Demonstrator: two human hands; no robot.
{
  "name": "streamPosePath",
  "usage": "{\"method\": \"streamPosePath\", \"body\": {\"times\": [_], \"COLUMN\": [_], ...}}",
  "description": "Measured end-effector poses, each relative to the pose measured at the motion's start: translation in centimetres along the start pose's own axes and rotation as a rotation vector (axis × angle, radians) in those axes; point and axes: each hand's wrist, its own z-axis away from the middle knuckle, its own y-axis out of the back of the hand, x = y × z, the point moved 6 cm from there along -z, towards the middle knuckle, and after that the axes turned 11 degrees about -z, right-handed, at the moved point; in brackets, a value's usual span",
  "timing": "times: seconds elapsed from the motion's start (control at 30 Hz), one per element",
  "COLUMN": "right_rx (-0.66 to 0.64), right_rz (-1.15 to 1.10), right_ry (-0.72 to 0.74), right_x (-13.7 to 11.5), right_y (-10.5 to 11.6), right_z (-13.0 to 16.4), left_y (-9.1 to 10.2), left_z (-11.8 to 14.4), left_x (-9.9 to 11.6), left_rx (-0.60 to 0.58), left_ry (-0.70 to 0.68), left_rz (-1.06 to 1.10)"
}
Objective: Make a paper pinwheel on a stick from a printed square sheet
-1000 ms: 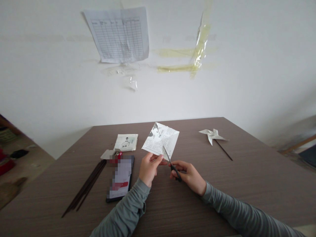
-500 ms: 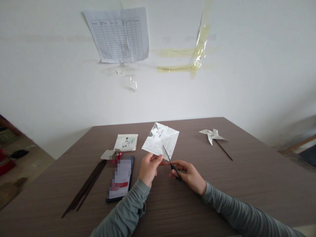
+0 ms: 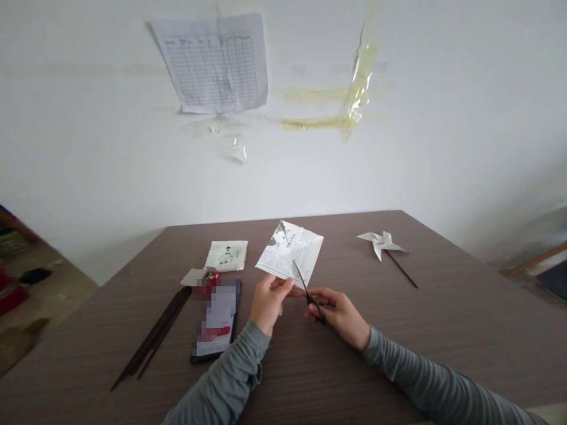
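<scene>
A square sheet of printed paper [image 3: 281, 257] is pinched at its near edge by my left hand [image 3: 267, 301], thumb on top. One slit shows near its far corner. My right hand [image 3: 339, 313] is closed on the dark handles of a pair of scissors [image 3: 316, 308]. Their blades lie over the sheet's near corner and point toward its middle; whether they are fully closed on the paper is hard to make out. To the right, a paper pinwheel [image 3: 383, 242] on a thin dark stick lies on the table.
On the brown table [image 3: 425, 354], left of my hands, are a stack of paper squares [image 3: 227, 255], a small red-and-white box [image 3: 197, 278], a phone [image 3: 217, 321] and several dark sticks [image 3: 153, 336]. A wall [image 3: 310, 177] with a taped printed sheet [image 3: 217, 65] rises behind.
The paper sheet has shifted very slightly to the right. Both hands and the scissors stay almost where they were.
</scene>
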Motion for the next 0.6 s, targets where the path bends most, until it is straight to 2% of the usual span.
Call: {"method": "streamPosePath", "body": {"times": [0.6], "right_rx": [-0.007], "right_rz": [0.009], "right_ry": [0.015], "right_x": [-0.29], "right_y": [-0.05], "right_z": [0.04], "left_y": [-0.09], "left_z": [-0.01], "left_x": [-0.22], "left_rx": [-0.009], "left_ry": [-0.016], "left_rz": [0.005]}}
